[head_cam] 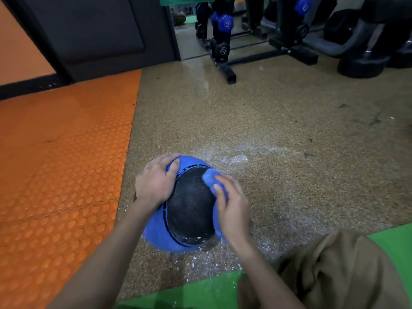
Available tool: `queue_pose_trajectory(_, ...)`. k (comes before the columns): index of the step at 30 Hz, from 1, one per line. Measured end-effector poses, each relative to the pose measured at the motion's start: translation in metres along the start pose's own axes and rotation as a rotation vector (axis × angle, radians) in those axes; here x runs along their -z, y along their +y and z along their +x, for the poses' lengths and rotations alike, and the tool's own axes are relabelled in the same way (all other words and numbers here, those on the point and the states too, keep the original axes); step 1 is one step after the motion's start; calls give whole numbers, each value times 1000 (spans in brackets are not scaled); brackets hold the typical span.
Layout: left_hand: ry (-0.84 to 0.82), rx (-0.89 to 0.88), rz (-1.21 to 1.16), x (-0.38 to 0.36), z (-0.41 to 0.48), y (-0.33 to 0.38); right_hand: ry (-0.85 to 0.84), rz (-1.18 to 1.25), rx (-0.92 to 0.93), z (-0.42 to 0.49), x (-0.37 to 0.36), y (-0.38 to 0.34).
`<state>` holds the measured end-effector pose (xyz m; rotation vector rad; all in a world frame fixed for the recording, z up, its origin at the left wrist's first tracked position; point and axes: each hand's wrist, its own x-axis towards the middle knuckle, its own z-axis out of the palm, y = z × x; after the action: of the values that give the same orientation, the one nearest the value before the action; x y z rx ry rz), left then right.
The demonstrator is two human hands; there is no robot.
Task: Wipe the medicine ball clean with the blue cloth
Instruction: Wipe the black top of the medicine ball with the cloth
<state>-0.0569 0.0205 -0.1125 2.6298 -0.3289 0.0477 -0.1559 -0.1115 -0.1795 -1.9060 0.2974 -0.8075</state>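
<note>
The medicine ball [189, 208], blue with a black textured panel, sits on the speckled brown floor in the lower middle of the head view. My left hand [155, 181] lies spread over its upper left side, fingers curved on the blue rim. My right hand [231, 206] grips the bunched blue cloth [210, 178] and presses it against the ball's upper right side. White specks dot the ball's lower edge.
White powder is scattered on the brown floor [289, 130] around the ball. An orange studded mat [62, 163] lies to the left, a green mat [200, 291] near me. A dumbbell rack [225, 36] stands at the back. My knee in brown fabric [334, 270] is lower right.
</note>
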Motion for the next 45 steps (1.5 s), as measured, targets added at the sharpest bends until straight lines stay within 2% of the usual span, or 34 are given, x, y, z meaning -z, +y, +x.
queue_pose_trajectory(2,17,59,8,-2,-1,5,27,-1,-131,2,5,8)
queue_pose_trajectory(3,28,84,19,-3,-1,9,47,-19,-134,0,6,8)
queue_pose_trajectory(5,48,118,36,-5,0,15,63,-35,-48,-8,5,-4)
queue_pose_trajectory(8,44,144,42,-4,3,18,-7,-16,147,-24,-2,-24)
queue_pose_trajectory(11,31,144,33,-1,3,17,-19,-26,225,-22,-6,-15)
queue_pose_trajectory(18,64,205,57,-7,0,27,93,62,69,-10,1,-4)
queue_pose_trajectory(24,45,179,96,-9,-2,34,111,25,85,-17,1,-1)
queue_pose_trajectory(31,56,193,84,-9,-6,36,133,86,-192,-8,6,17)
queue_pose_trajectory(36,66,191,57,-6,-8,33,103,22,18,-20,4,-2)
queue_pose_trajectory(38,75,191,32,-4,-8,28,93,41,41,-21,0,-1)
queue_pose_trajectory(40,81,202,11,-2,-8,23,95,71,8,-19,-2,7)
queue_pose_trajectory(43,93,232,-5,-1,-9,20,126,108,-164,-17,-2,22)
queue_pose_trajectory(45,106,250,-15,-1,-10,19,142,85,-174,-19,-1,18)
